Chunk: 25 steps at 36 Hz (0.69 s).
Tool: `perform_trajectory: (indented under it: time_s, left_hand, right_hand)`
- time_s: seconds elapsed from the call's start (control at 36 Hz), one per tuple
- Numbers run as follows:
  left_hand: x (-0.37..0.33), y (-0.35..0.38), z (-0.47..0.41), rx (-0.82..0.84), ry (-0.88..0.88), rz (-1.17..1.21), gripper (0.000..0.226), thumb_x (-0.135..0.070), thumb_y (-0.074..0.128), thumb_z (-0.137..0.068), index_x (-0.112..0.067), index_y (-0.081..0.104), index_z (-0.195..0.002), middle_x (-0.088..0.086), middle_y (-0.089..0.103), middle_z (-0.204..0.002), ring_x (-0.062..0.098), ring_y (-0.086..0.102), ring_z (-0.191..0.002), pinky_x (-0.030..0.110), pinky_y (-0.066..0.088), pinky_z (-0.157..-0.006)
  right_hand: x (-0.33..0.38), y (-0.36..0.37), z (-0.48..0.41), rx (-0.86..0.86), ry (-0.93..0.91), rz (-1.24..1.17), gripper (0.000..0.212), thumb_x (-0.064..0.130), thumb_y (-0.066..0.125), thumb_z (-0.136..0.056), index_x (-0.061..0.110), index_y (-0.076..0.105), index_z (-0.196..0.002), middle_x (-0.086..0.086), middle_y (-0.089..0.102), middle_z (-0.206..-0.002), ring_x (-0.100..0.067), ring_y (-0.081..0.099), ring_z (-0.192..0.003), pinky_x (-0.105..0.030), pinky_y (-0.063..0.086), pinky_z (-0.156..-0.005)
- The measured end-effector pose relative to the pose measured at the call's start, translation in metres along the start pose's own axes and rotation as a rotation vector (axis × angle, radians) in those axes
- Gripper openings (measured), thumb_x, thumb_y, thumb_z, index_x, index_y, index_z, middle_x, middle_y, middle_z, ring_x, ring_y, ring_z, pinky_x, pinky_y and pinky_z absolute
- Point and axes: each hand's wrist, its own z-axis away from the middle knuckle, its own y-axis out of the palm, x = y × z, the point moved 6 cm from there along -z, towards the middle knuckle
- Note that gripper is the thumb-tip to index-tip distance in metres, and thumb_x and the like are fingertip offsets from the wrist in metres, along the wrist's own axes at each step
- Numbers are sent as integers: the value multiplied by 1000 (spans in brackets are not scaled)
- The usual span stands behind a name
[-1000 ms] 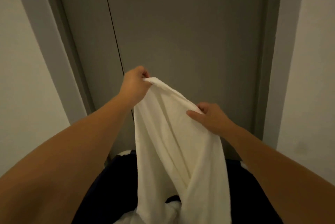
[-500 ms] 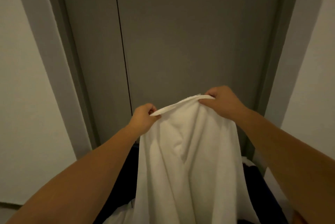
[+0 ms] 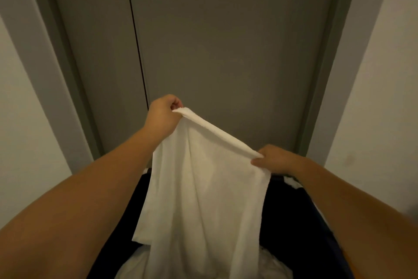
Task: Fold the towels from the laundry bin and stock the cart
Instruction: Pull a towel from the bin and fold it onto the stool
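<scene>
- The person stands facing a grey door (image 3: pixel 226 52), both bare arms stretched forward; pale wall (image 3: pixel 384 98) flanks the frame at 3 and 9 o'clock.
- The left hand (image 3: pixel 162 116) is raised just off centre toward 9 o'clock; its fingers are curled tight and pinch one top corner of a white towel (image 3: pixel 203 188).
- The right hand (image 3: pixel 274 160) sits lower, toward 4 o'clock; thumb and curled fingers pinch the other end of the same top hem; nothing else is in either hand.
- The towel hangs in the air between the two hands, in front of the door and above a dark laundry bin (image 3: pixel 294 222).
- Its top hem is pulled fairly taut and slants, high at the left hand and low at the right, running from about 10 o'clock down to 4 o'clock.
- Its long axis drops from that hem straight toward 6 o'clock; the cloth falls in loose vertical folds, and its lower end runs out of sight at the bottom edge.
- More white laundry (image 3: pixel 135 265) lies heaped in the bin at 6 o'clock, behind and under the hanging cloth; whether the two touch I cannot tell.
</scene>
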Motion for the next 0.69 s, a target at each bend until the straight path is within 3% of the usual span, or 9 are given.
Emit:
perform_trajectory:
  time_s: [0.08,0.19,0.31,0.39,0.44,0.53,0.61,0.69]
  left_hand:
    - [1,3,2,19,-24,-44,13,-4,56,-84,-15,60,-80,-6,53,-70,7,47,-62,21,38,-55]
    - [16,9,6,40,-85,-92,9,-6,57,-86,-14,60,-84,-2,55,-76,14,50,-70,20,39,-56]
    - [28,24,17,120,-149,-147,3,-13,58,-90,-11,61,-91,3,58,-83,19,53,-75,25,38,-56]
    - [27,49,34,231,-161,-181,7,-15,59,-90,-14,60,-97,1,57,-87,20,54,-79,25,39,-65]
    - [20,65,46,283,-144,-119,11,-16,64,-88,-17,59,-98,-2,56,-87,17,54,-80,22,39,-63]
    - [1,88,64,355,-77,44,18,-26,70,-85,-22,60,-99,-7,59,-91,12,56,-80,22,43,-70]
    - [-16,110,80,466,-35,118,36,-37,70,-85,-23,58,-116,-11,59,-103,4,57,-89,20,45,-74]
    - [-18,119,82,432,-56,174,60,-40,76,-79,-23,47,-129,-10,54,-117,3,54,-98,19,44,-77]
  right_hand:
    - [-7,13,-4,-56,16,-120,26,27,58,-93,3,67,-86,-8,61,-82,-17,56,-72,-27,39,-59]
    - [3,-1,-8,-184,11,-340,23,24,60,-90,9,59,-72,-12,50,-70,-14,45,-65,-28,30,-54]
    - [18,-21,-12,-232,72,-547,15,13,60,-86,4,63,-74,-12,58,-71,-19,52,-66,-28,36,-59]
    - [30,-29,-15,-245,120,-889,16,-2,52,-88,3,60,-75,-16,62,-82,-27,59,-79,-36,45,-67]
    - [41,-37,-19,-252,120,-1048,21,-7,50,-88,6,61,-75,-13,63,-80,-26,62,-76,-33,51,-62]
    - [56,-48,-24,-269,99,-976,20,-7,54,-85,9,58,-75,-9,60,-76,-20,59,-66,-27,50,-52]
    - [66,-50,-27,-306,79,-811,20,-1,53,-86,14,49,-73,-5,51,-75,-16,50,-60,-25,47,-53]
    - [75,-47,-24,-267,51,-674,11,3,53,-86,8,56,-77,-9,55,-77,-20,52,-68,-27,44,-61]
